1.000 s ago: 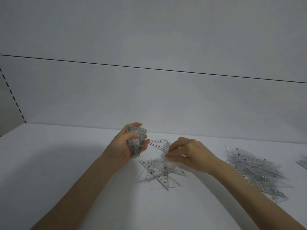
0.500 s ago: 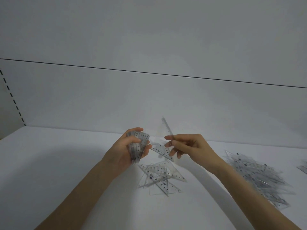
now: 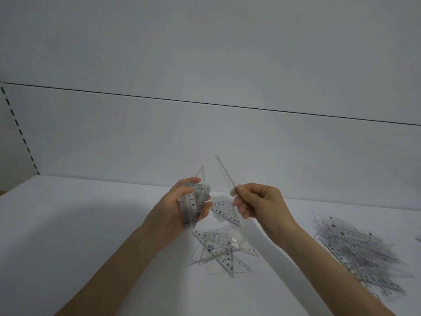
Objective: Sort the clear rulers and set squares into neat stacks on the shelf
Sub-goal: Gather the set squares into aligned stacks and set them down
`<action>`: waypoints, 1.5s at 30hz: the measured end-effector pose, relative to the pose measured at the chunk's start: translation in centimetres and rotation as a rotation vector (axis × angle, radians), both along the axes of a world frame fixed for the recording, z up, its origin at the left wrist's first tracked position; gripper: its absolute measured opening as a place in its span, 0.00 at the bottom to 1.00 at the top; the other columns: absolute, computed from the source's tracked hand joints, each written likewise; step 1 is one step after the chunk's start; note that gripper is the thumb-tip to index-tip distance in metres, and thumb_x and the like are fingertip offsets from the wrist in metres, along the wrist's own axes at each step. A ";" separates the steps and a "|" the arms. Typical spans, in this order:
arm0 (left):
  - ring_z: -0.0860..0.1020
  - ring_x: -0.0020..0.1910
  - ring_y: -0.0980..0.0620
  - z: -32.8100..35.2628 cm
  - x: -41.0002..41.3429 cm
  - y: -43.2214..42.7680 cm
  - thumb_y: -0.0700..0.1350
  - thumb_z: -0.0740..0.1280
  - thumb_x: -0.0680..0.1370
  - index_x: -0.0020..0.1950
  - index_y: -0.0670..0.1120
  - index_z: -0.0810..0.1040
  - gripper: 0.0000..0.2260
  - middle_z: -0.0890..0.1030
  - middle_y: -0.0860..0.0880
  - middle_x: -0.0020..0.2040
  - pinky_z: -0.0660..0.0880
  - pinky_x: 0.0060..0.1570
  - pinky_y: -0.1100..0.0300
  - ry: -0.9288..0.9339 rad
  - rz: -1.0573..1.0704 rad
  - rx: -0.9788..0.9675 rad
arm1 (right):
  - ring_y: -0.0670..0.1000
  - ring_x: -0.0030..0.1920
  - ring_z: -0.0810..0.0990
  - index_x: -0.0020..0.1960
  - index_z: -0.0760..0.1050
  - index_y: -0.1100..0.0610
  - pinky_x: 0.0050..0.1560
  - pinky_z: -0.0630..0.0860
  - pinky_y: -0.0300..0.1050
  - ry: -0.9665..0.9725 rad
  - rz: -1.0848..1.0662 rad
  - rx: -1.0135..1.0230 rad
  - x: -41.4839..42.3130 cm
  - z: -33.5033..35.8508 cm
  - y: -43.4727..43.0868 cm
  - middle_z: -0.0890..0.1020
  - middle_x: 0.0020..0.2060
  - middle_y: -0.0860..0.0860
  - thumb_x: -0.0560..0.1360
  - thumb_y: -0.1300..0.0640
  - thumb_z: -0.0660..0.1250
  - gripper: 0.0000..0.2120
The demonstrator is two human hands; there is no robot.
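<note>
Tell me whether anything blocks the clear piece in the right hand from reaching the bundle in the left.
Nothing visible does. The right hand pinches the clear piece just beside the bundle the left hand grips; only open air separates them.

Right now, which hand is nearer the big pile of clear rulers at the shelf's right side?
Right. The right hand, pinching one clear piece, is held up left of the pile; the left hand, gripping a stack, is farther left.

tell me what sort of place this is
Probably a shop or stockroom shelving unit: a white shelf, a slotted upright at the left, and piles of identical clear set squares.
</note>
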State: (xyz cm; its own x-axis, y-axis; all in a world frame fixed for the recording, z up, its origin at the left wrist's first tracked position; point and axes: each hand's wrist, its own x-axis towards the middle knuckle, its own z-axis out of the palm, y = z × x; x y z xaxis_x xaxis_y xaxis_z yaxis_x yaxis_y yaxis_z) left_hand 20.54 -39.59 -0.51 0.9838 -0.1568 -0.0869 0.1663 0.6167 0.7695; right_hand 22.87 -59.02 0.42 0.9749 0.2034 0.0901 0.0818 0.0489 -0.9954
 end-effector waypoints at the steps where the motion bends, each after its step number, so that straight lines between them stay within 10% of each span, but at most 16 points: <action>1: 0.79 0.41 0.41 -0.1 0.1 0.0 0.38 0.59 0.78 0.58 0.44 0.75 0.11 0.77 0.36 0.49 0.80 0.39 0.56 -0.011 0.016 -0.004 | 0.47 0.27 0.78 0.46 0.79 0.67 0.30 0.75 0.36 0.075 0.040 0.075 -0.4 -0.2 0.4 0.81 0.31 0.56 0.78 0.65 0.63 0.07; 10: 0.80 0.39 0.44 -1.1 0.2 -0.6 0.44 0.58 0.79 0.62 0.46 0.73 0.13 0.77 0.39 0.49 0.78 0.35 0.56 -0.058 0.092 0.056 | 0.54 0.33 0.81 0.58 0.69 0.66 0.47 0.80 0.48 0.287 0.075 0.214 -4.4 -1.5 5.3 0.83 0.33 0.58 0.76 0.70 0.63 0.11; 15: 0.77 0.37 0.46 -1.2 0.4 -0.4 0.38 0.58 0.78 0.62 0.45 0.73 0.13 0.75 0.39 0.51 0.76 0.30 0.58 -0.056 0.105 0.113 | 0.53 0.27 0.79 0.57 0.69 0.64 0.32 0.78 0.42 0.263 0.064 0.141 -4.4 -1.2 5.7 0.81 0.32 0.60 0.77 0.70 0.61 0.09; 22: 0.80 0.40 0.42 -1.0 0.6 -0.2 0.35 0.57 0.78 0.58 0.45 0.74 0.12 0.77 0.38 0.48 0.78 0.35 0.56 -0.012 0.128 -0.021 | 0.54 0.28 0.81 0.49 0.77 0.62 0.28 0.77 0.43 0.085 0.024 -0.191 -1.8 -0.1 1.8 0.84 0.33 0.58 0.80 0.65 0.59 0.08; 26: 0.80 0.41 0.41 -0.9 0.9 0.4 0.34 0.59 0.77 0.53 0.44 0.74 0.09 0.78 0.37 0.47 0.78 0.35 0.57 -0.014 0.160 -0.048 | 0.48 0.37 0.83 0.44 0.82 0.51 0.41 0.79 0.40 -0.157 0.022 -0.759 0.2 -1.3 -2.6 0.84 0.36 0.47 0.74 0.53 0.70 0.03; 30: 0.81 0.40 0.41 -0.8 1.1 0.6 0.32 0.65 0.68 0.50 0.45 0.74 0.14 0.79 0.38 0.45 0.79 0.34 0.58 -0.033 0.167 -0.042 | 0.39 0.48 0.74 0.61 0.78 0.43 0.48 0.68 0.31 -0.242 0.247 -1.105 -0.1 -2.9 -3.1 0.76 0.52 0.41 0.56 0.33 0.74 0.34; 36: 0.82 0.38 0.42 -1.4 1.3 0.3 0.31 0.59 0.77 0.50 0.44 0.74 0.10 0.79 0.36 0.47 0.79 0.32 0.58 -0.003 0.194 0.000 | 0.31 0.37 0.74 0.54 0.82 0.42 0.39 0.69 0.32 -0.485 0.235 -1.099 -0.1 -3.4 -3.7 0.81 0.48 0.38 0.67 0.41 0.74 0.16; 41: 0.81 0.38 0.41 -1.4 1.3 0.4 0.32 0.59 0.78 0.50 0.45 0.74 0.09 0.78 0.35 0.48 0.80 0.32 0.57 0.000 0.198 0.003 | 0.46 0.34 0.79 0.45 0.82 0.48 0.31 0.76 0.44 -0.821 0.024 -0.985 -0.5 -3.7 -4.1 0.83 0.39 0.43 0.76 0.38 0.59 0.18; 45: 0.81 0.39 0.41 -1.3 1.1 0.4 0.32 0.59 0.78 0.50 0.45 0.74 0.10 0.78 0.35 0.48 0.79 0.33 0.58 -0.003 0.193 -0.001 | 0.42 0.28 0.79 0.37 0.83 0.52 0.31 0.73 0.36 -0.703 -0.100 -0.744 -0.5 -3.2 -3.8 0.82 0.30 0.43 0.75 0.46 0.67 0.13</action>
